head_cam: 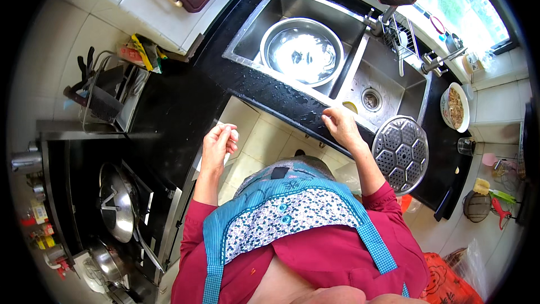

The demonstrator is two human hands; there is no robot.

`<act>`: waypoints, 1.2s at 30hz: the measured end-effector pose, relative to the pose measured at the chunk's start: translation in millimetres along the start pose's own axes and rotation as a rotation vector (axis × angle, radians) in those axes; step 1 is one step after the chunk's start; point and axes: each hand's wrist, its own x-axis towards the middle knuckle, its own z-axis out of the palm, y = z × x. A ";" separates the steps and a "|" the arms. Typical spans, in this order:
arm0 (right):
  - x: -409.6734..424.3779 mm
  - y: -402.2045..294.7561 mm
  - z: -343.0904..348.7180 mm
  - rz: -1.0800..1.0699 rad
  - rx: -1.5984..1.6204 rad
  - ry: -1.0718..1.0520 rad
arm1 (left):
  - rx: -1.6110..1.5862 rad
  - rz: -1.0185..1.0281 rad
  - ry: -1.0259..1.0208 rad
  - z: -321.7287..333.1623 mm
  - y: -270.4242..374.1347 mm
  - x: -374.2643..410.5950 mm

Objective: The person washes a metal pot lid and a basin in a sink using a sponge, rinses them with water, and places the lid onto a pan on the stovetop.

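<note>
My left hand [217,145] hovers left of the apron, in front of the black counter, its fingers curled together. A small pale spot shows at the fingertips; whether it is a held thing or a fingernail is unclear. My right hand [344,128] is over the front edge of the sink counter [270,88], fingers bent downward, and what lies under them is hidden. Just beyond it is the right basin [382,67] of the steel sink, with a yellowish round thing [349,107] partly seen at its near wall. In the left basin [257,21] stands a steel bowl [263,50] of water.
A perforated steel steamer plate [400,156] leans beside my right forearm. Right of the sink sit a bowl of food [466,112] and a glass [466,146]. At left are a knife rack [101,93], a lidded wok [118,207] and a steel pot [105,257].
</note>
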 end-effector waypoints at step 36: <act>168.2 45.2 86.4 0.496 0.381 0.099 | 1.176 0.808 -0.037 -7.7 -4.8 238.4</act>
